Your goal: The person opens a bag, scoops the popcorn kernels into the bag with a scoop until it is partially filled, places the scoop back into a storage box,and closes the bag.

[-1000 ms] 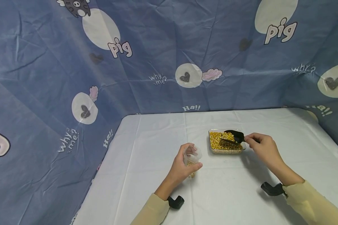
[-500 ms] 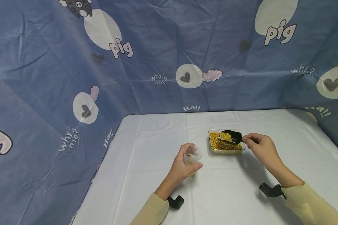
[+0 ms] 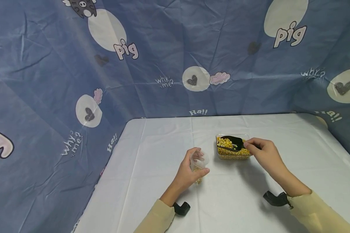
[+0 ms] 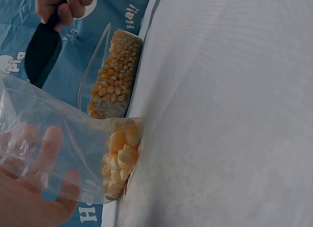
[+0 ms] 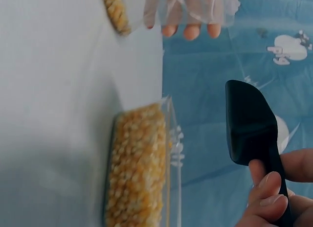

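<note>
Gripping a black scoop (image 3: 238, 142) by its handle, the right hand (image 3: 264, 156) has thumb and fingers closed firmly about it. The blade extends leftward from that grip and carries a heap of yellow corn kernels (image 3: 226, 142). Directly beneath the blade, and apart from it, sits a clear rectangular container (image 3: 234, 158), also filled with kernels; it lies below and to the left of the right hand's hold. The left hand (image 3: 187, 170) is wrapped round a clear plastic bag (image 4: 80, 134), thumb on the near side, fingers on the far side. Below that grip, kernels gather at the bag's base, by the white cloth (image 3: 163, 145). The bag stands upright, mouth uppermost, to the left of the container and nearer the person.
</note>
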Demonstrator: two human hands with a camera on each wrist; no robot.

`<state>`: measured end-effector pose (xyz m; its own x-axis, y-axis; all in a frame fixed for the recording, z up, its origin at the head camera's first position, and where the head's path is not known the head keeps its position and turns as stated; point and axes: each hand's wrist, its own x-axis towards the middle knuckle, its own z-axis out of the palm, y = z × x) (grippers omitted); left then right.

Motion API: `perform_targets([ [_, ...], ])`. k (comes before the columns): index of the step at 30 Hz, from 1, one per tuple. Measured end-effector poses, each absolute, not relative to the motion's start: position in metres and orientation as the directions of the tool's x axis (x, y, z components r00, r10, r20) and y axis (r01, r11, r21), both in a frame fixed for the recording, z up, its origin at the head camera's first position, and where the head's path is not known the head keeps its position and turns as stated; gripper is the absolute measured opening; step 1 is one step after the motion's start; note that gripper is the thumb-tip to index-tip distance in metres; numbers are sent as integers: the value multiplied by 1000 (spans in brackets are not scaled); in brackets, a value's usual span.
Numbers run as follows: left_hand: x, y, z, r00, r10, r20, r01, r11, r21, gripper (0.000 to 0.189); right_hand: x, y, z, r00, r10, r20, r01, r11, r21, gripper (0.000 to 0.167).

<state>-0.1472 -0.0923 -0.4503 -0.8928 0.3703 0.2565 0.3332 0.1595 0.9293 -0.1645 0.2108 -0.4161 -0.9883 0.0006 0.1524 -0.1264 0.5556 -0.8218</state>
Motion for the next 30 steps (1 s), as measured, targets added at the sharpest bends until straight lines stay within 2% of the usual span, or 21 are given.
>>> perform_targets([
  [11,-163,-95,-486,-888,371,271,349,164,922,73,-155,192,-406,-985,-89,148,-173,518,-838,24],
  [17,-163,-96,-487,-886,372,277,368,199,908,72,-150,184,-402,-980,-133,145,-193,507,-840,21],
  [30,-160,-94,-483,-906,358,228,321,224,920,74,-147,167,-399,-963,-212,169,-260,550,-794,15],
])
